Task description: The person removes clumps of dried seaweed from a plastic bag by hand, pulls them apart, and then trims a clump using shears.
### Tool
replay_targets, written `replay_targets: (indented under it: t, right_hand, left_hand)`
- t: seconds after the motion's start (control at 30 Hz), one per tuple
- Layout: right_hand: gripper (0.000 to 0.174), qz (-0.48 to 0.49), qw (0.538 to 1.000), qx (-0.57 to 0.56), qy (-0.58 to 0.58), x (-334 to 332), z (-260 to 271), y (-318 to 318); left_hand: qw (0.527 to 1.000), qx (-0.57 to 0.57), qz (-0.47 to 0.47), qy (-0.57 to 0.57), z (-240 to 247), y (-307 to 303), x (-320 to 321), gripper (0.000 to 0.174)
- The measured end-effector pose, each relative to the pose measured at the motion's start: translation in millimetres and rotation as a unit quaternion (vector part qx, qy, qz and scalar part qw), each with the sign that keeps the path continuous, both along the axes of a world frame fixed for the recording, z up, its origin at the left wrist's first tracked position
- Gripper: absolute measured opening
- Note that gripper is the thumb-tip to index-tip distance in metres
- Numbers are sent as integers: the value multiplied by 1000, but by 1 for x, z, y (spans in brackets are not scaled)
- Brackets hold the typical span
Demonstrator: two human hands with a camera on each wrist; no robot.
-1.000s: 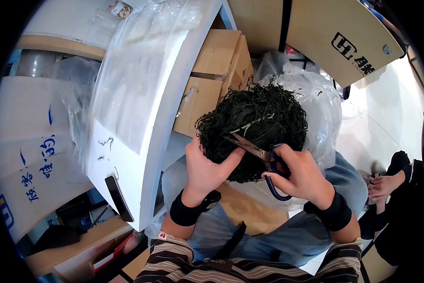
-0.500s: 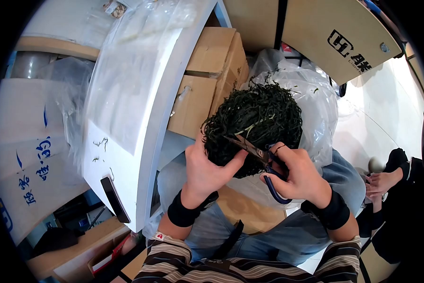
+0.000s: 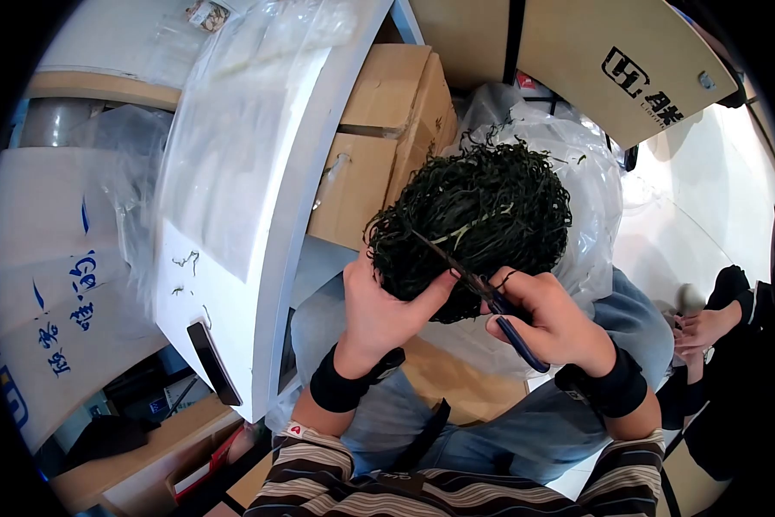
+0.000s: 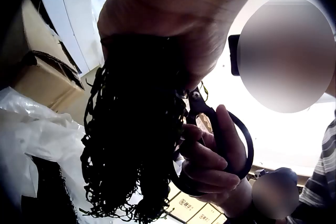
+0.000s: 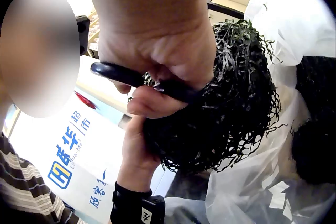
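Observation:
A big bundle of dark green, stringy seaweed strands (image 3: 491,194) hangs in front of the person's knees in the head view. The left hand (image 3: 383,306) grips its near left side, with the thumb across the front and the fingertips buried in the strands. In the right hand (image 3: 553,317) is a pair of scissors (image 3: 518,340) with dark blue handles, the thumb and fingers through the loops. Their blades are together and lie over the near side of the bundle, close by the left thumb. In the left wrist view a scissors loop (image 4: 251,145) shows beside the strands.
Behind the bundle spreads a clear plastic bag (image 3: 598,202), with more dark strands (image 5: 315,150) inside it. Cardboard boxes (image 3: 353,189) stand at the left, beside a white table (image 3: 228,332) bearing a phone (image 3: 213,364) and loose shreds. Another person's hands (image 3: 702,334) are at the right.
The scissors have gone from spread to closed, their handles coming together in the right hand. The left hand keeps its grip on the seaweed, which shifts slightly in view.

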State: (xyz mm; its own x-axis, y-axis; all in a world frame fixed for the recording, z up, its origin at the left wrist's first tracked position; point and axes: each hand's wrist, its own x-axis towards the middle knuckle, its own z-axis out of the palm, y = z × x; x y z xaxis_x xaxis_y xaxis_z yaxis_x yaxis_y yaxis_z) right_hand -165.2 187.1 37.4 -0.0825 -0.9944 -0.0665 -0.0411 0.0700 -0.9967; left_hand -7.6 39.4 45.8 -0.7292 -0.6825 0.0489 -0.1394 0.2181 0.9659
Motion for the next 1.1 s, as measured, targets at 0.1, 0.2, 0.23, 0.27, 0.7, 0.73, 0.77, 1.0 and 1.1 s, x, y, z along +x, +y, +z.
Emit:
replay_targets:
  t: [0.1,0.2,0.23,0.27,0.7,0.73,0.77,1.0,1.1]
  right_hand:
    - [24,4,999,13,-48,1,0,0]
    - [23,15,994,56,-91,0,1,0]
    - [23,24,992,81,-98,0,1,0]
    - [23,25,991,83,-100,1,0,0]
    - [27,23,981,75,-176,7,-9,-1]
    - [27,25,982,72,-173,7,-9,-1]
    - [27,26,982,73,-173,7,-9,-1]
    - [30,33,974,92,-203,7,-7,-2]
    - [33,34,971,104,-212,8,-6,-2]
  left_hand:
    - [1000,-3,3,-1,2,1,0,41]
    - [1000,2,2,15,-2,1,-1,42]
    - [1000,3,4,14,-3,0,-1,42]
    - [1000,-18,2,12,-3,0,-1,42]
    - [999,-49,11,2,-5,2,-2,41]
    - [999,-48,12,2,-5,2,-2,41]
    - [999,-52,11,-3,-4,1,-2,41]
    - [998,-61,6,-12,-4,0,-1,41]
    - [999,-38,18,-1,-6,1,-2,42]
